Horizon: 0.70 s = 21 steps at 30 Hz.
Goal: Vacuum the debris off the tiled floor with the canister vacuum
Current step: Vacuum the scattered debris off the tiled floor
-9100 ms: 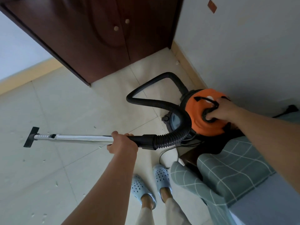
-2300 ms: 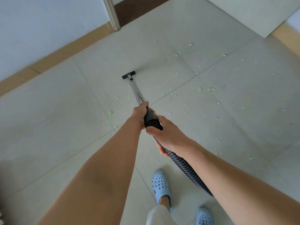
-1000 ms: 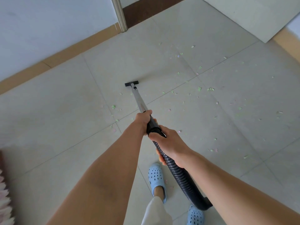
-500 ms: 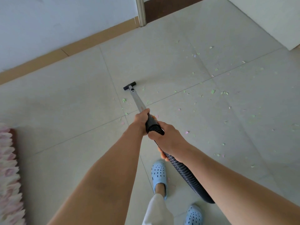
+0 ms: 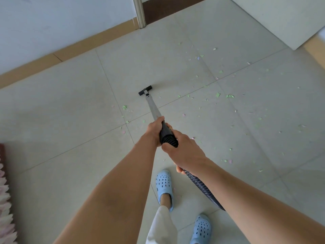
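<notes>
The vacuum's silver wand (image 5: 153, 109) slopes down from my hands to its black nozzle (image 5: 145, 90), which rests on the pale tiled floor (image 5: 70, 95). My left hand (image 5: 154, 128) grips the wand's black cuff from the left. Just behind it, my right hand (image 5: 182, 150) wraps the ribbed black hose (image 5: 202, 186), which trails back past my right arm. Small green and pink paper scraps (image 5: 218, 94) lie scattered across the tiles, mostly right of the nozzle, with a few scraps (image 5: 124, 107) to its left. The canister is out of view.
A wall with a tan skirting board (image 5: 70, 50) runs along the far left. A metal door post (image 5: 139, 13) stands at the top beside a dark threshold. A fluffy pink mat (image 5: 4, 199) lies at the left edge. My feet in blue clogs (image 5: 163, 184) stand below my hands.
Over the last second the nozzle slid slightly along the floor near the tile joint while the view shifted left, bringing the pink mat into sight. Both hands keep their grip.
</notes>
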{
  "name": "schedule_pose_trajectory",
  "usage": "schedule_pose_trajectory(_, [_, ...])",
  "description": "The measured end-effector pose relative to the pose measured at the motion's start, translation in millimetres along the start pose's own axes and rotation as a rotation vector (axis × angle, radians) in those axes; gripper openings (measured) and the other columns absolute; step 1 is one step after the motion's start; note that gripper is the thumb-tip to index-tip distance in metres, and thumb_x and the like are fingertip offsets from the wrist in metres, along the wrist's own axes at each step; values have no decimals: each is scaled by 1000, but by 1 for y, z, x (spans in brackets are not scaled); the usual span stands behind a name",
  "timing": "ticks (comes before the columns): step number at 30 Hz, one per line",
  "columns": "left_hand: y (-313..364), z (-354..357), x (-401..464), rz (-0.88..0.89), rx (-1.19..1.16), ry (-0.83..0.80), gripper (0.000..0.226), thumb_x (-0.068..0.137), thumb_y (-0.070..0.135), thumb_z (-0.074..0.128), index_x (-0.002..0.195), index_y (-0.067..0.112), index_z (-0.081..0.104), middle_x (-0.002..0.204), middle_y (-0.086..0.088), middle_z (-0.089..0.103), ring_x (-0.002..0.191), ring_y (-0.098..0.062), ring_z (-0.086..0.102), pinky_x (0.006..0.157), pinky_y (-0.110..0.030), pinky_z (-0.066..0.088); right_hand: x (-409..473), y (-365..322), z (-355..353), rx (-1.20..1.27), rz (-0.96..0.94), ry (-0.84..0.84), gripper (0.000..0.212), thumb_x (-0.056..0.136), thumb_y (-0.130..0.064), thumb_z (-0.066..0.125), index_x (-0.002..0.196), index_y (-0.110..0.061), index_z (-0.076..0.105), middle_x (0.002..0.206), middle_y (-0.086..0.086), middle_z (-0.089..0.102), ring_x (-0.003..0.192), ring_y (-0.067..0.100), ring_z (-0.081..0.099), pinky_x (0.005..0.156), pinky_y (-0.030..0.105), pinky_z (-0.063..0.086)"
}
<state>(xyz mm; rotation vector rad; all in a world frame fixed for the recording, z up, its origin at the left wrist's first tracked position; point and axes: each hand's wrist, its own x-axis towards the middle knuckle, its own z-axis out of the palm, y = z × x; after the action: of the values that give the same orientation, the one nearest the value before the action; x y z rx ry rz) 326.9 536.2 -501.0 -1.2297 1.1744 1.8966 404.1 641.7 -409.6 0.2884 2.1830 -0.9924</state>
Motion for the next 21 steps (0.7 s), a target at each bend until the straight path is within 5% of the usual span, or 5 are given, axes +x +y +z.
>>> schedule_pose_trajectory(17, [-62, 21, -15, 1, 30, -18, 21, 96, 18, 54, 82, 4, 47, 50, -7, 53, 39, -19, 51, 43, -22, 47, -39, 57, 1, 5, 9, 44, 47, 94, -35, 49, 140, -27, 46, 69, -5, 54, 53, 18, 56, 75, 39, 58])
schedule_pose_trajectory(21, [-74, 28, -19, -5, 52, -20, 23, 97, 18, 53, 79, 4, 46, 54, -7, 50, 39, -19, 49, 42, -21, 47, -45, 72, 2, 76, 27, 53, 32, 92, -34, 50, 123, -25, 53, 73, 0, 61, 52, 26, 66, 73, 45, 63])
